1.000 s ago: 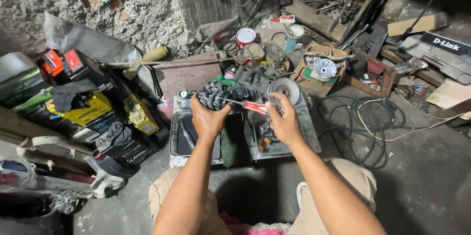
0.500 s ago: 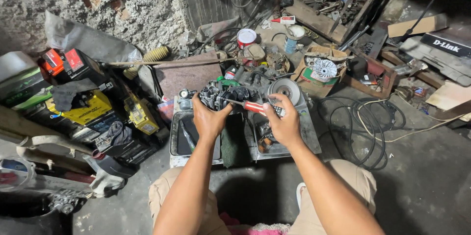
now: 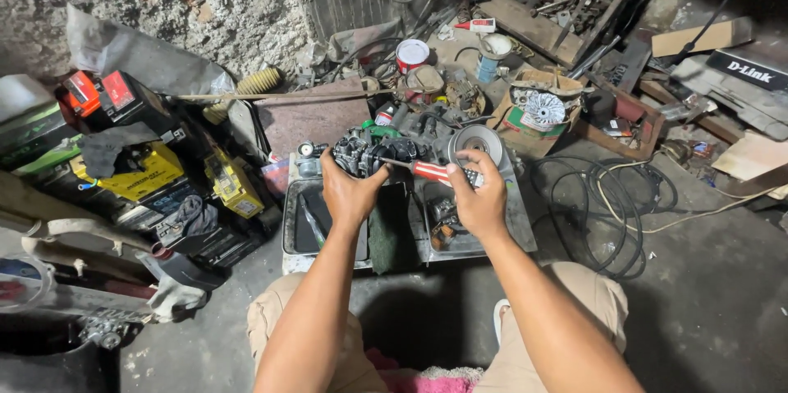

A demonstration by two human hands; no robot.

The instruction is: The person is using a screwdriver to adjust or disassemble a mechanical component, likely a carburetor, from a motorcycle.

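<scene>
Above the two metal trays (image 3: 324,255) on the floor, the left hand (image 3: 349,192) is closed around a dark engine part (image 3: 373,155), gripping it from below with the fingers wrapped on its near side. The right hand (image 3: 478,196) is closed on the red handle of a screwdriver (image 3: 427,170), and the thin shaft of the tool points left, with its tip touching the engine part. Just behind the right hand stands a round grey pulley (image 3: 476,140). A dark green cloth (image 3: 386,233) lies between the trays, under the hands. To the left, near the wall, several yellow and black batteries (image 3: 144,171) are stacked. To the right, black cables (image 3: 607,196) lie in loops on the concrete floor. A red and white can (image 3: 412,55) stands further back, well apart from the hands.
</scene>
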